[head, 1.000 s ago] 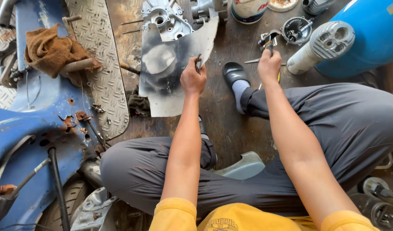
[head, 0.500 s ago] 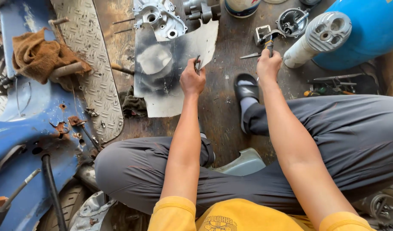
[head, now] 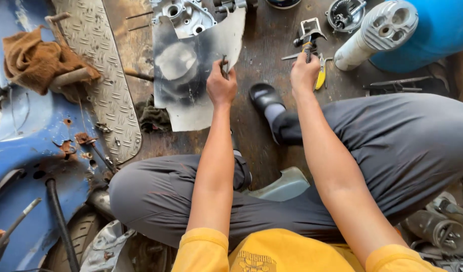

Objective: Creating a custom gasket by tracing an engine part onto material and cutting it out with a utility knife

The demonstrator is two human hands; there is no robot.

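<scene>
Dark, oil-stained workshop floor [head: 261,146] stretches under a seated person, with a blue scooter body [head: 24,151] on their left. Their left hand [head: 221,86] is pinched closed on a thin metal rod [head: 224,64], which points up and away from the knuckles, over the edge of a grey metal sheet [head: 191,70]. Their right hand [head: 304,74] (the nearer one to the tool pile) curls shut around a pliers-like tool [head: 307,43], whose long axis runs straight ahead from the fist.

Single head view, steeply down, close over floor [head: 261,151].
</scene>
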